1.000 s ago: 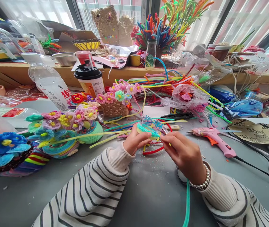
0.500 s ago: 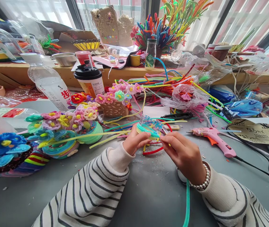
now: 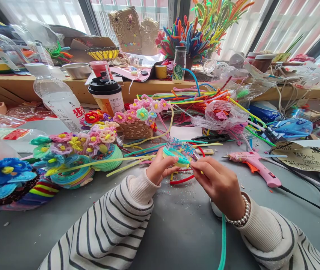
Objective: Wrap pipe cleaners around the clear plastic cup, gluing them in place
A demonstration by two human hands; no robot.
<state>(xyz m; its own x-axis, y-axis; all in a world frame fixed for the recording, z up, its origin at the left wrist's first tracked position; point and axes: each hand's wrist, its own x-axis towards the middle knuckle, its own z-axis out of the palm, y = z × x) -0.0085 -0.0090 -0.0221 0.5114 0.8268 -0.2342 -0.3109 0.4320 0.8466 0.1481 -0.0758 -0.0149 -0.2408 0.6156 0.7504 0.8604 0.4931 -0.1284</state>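
Between my hands is a clear plastic piece (image 3: 184,149) with blue lettering, its lower part wrapped in teal and yellow pipe cleaner. My left hand (image 3: 160,167) grips its left side, thumb on the teal band. The fingers of my right hand (image 3: 219,183) are pinched at its right edge, on what looks like the pipe cleaner; the exact contact is small. A teal strand (image 3: 222,243) hangs below my right wrist. Red and yellow pipe cleaners lie on the table behind the piece.
A pink glue gun (image 3: 257,165) with a black cord lies to the right. Pipe-cleaner flowers (image 3: 61,144) stand at the left, near a plastic bottle (image 3: 60,101) and a lidded cup (image 3: 106,95). Behind are a black cutter (image 3: 212,138) and a pipe-cleaner heap.
The clear piece has tilted slightly in my hands, and my left thumb has shifted a little left along the teal band. Both hands otherwise stay in nearly the same place.
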